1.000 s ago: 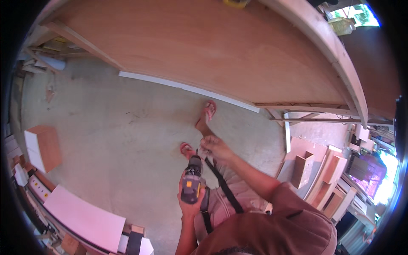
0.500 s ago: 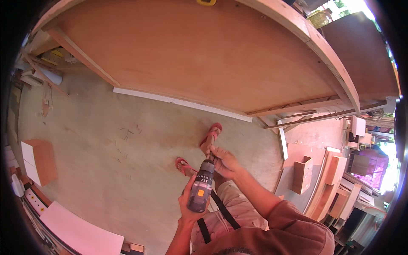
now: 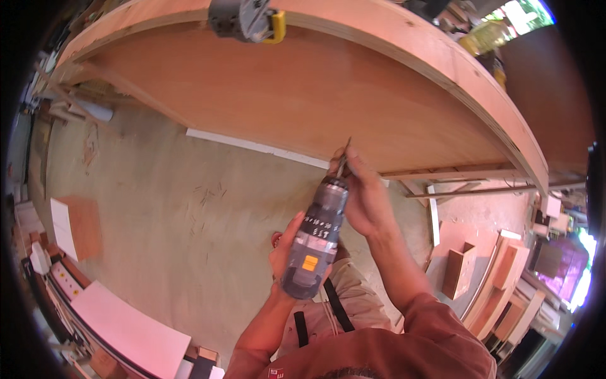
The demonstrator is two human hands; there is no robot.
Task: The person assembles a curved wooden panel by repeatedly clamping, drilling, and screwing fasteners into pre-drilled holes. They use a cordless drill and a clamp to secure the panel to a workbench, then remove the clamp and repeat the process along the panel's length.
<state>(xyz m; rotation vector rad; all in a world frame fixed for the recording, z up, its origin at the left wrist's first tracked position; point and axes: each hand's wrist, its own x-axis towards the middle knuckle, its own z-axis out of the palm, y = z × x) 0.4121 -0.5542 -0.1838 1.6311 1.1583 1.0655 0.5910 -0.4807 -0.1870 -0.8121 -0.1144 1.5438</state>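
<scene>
A dark grey cordless drill (image 3: pixel 319 230) with an orange patch is gripped in my left hand (image 3: pixel 287 252), pointing up and away from me. From its chuck sticks a thin drill bit (image 3: pixel 344 155). My right hand (image 3: pixel 367 197) is closed at the front of the drill, thumb and fingers pinching the bit just beyond the chuck. Past the bit's tip stands the large brown wooden panel (image 3: pixel 265 95) with its pale timber frame; bit and panel look apart.
A dark power tool with a yellow part (image 3: pixel 247 20) rests on the frame's top edge. A white-fronted box (image 3: pixel 74 227) stands on the floor at left. White board (image 3: pixel 132 328) lies at lower left. Several wooden pieces (image 3: pixel 457 271) are at right, and a white strip (image 3: pixel 265 150) runs below the panel.
Both hands have raised the drill and bit up and slightly right, toward the panel. The view has shifted, bringing the dark tool on the frame further into sight.
</scene>
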